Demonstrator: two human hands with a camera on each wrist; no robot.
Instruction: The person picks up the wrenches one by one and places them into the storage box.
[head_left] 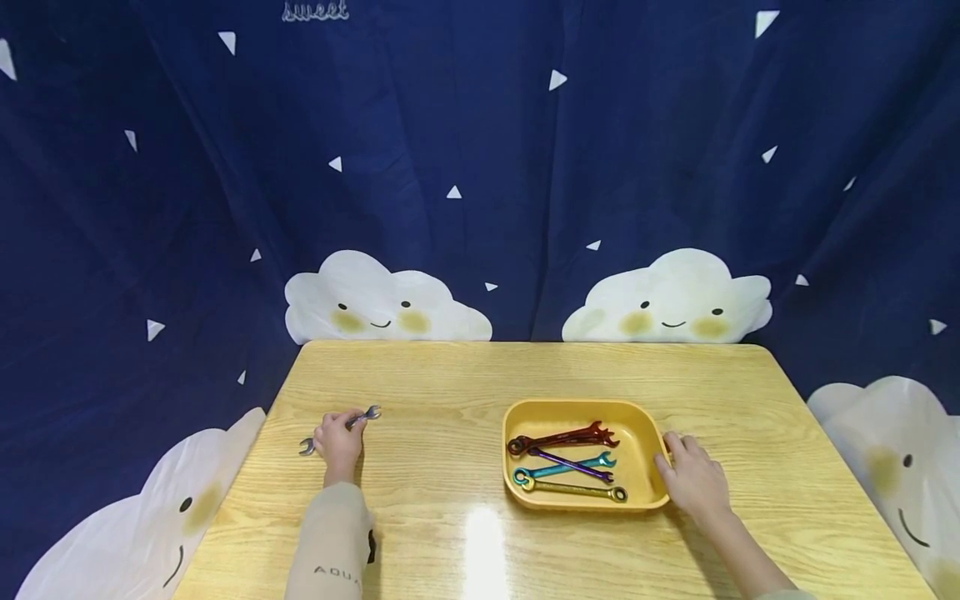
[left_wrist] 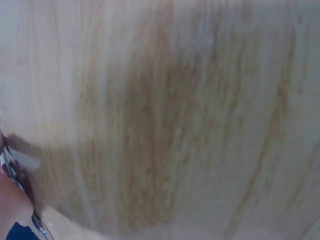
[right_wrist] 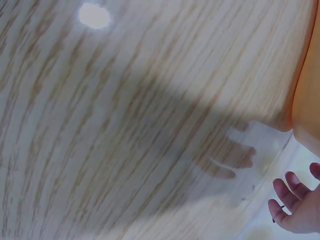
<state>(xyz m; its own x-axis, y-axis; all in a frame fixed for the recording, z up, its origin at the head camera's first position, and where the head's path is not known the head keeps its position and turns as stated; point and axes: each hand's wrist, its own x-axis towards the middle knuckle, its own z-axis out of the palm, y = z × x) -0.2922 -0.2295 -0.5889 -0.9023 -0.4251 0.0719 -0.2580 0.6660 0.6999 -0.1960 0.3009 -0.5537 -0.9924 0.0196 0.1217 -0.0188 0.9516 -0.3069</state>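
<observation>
On the left side of the table, my left hand (head_left: pixel 342 439) pinches a silver open-ended wrench (head_left: pixel 307 447) around its middle, both ends sticking out past the fingers. The left wrist view catches only part of that wrench (left_wrist: pixel 42 226) and hand (left_wrist: pixel 12 205) at its lower left. My right hand (head_left: pixel 696 482) is at the right side of a yellow plastic bin (head_left: pixel 637 503), thumb near the rim; its fingers look loosely spread. Inside the bin lie red wrenches (head_left: pixel 562 438), a teal wrench (head_left: pixel 570 467), a purple wrench (head_left: pixel 573 467) and a gold wrench (head_left: pixel 573 489).
The wooden table (head_left: pixel 435 467) spreads between the left hand and the bin. Behind it hangs a dark blue curtain (head_left: pixel 487 233) printed with white clouds and triangles, which also runs down both sides of the table.
</observation>
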